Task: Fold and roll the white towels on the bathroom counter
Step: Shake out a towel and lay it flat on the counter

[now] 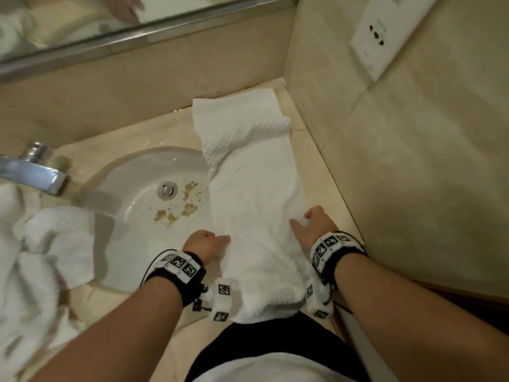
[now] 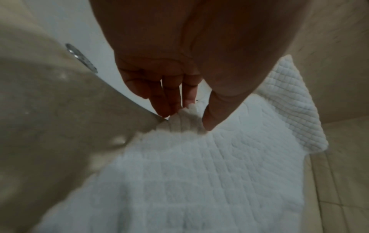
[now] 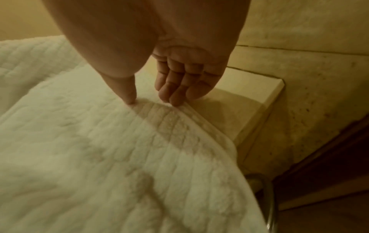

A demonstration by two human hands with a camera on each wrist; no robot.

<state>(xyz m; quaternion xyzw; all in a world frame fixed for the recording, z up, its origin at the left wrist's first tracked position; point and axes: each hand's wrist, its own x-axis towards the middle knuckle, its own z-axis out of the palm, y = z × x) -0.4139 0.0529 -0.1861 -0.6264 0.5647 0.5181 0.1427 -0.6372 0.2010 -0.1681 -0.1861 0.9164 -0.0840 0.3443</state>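
A long white towel [image 1: 253, 194], folded into a narrow strip, lies on the beige counter [image 1: 325, 194] right of the sink. It runs from the back wall to the front edge, where its near end hangs over. My left hand [image 1: 223, 239] pinches the strip's left edge near the front; in the left wrist view the towel [image 2: 199, 173] bunches between thumb and fingers of the left hand [image 2: 185, 116]. My right hand [image 1: 301, 219] holds the right edge opposite. In the right wrist view the right hand [image 3: 151, 102] has thumb and fingertips set on the towel's [image 3: 99, 149] raised hem.
The white sink basin [image 1: 143, 194] holds brown crumbs around the drain [image 1: 166, 189], with a chrome faucet [image 1: 33, 172] to its left. More white towels [image 1: 44, 244] are heaped at far left. A tiled wall with a socket plate [image 1: 385, 37] stands close on the right.
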